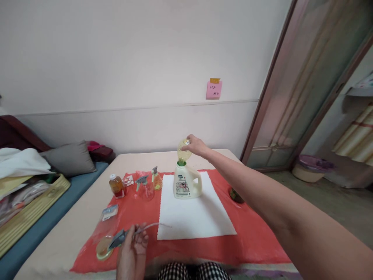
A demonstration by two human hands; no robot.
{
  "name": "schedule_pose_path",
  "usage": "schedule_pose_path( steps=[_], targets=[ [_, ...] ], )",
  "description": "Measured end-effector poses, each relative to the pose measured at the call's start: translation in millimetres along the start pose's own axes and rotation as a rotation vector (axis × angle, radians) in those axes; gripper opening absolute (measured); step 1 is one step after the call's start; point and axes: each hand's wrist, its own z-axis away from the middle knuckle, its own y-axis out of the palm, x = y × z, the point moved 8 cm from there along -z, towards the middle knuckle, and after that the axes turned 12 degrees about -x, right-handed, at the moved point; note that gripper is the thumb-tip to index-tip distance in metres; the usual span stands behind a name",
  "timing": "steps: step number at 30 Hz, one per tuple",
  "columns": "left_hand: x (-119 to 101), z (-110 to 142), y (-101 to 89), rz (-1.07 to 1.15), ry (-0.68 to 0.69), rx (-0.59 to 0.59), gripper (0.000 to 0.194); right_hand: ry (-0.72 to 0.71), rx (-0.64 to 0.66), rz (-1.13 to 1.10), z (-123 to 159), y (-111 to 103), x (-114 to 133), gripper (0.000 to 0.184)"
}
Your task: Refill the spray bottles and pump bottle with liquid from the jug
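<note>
My right hand (194,146) grips a clear yellowish bottle (184,152), turned neck-down over the mouth of a large cream jug with a handle (183,184). Green shows where the bottle meets the jug's opening. The jug stands upright on a white cloth (195,221). At the lower left, my left hand (133,245) is closed around a grey spray head (118,238), whose thin pale tube points right over the cloth's edge. Below the spray head lies a round yellowish lid or dish (104,248).
Left of the jug on the red sheet (256,241) stand two spray bottles (147,190) and an amber-filled bottle with a white cap (117,186). A small packet (110,212) lies in front. A dark green object (236,195) sits behind my right forearm.
</note>
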Motion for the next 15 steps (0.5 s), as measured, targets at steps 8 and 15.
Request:
schedule_pose_path(
  steps=[8,15],
  targets=[
    [3.8,4.5,2.6,-0.002,-0.021,0.016,0.017,0.264,-0.181,-0.369,36.4,-22.2,-59.4,0.048],
    [10.3,20.5,26.0,0.038,-0.045,0.053,0.018,0.823,-0.041,-0.894,147.4,13.1,-153.8,0.034]
  ],
)
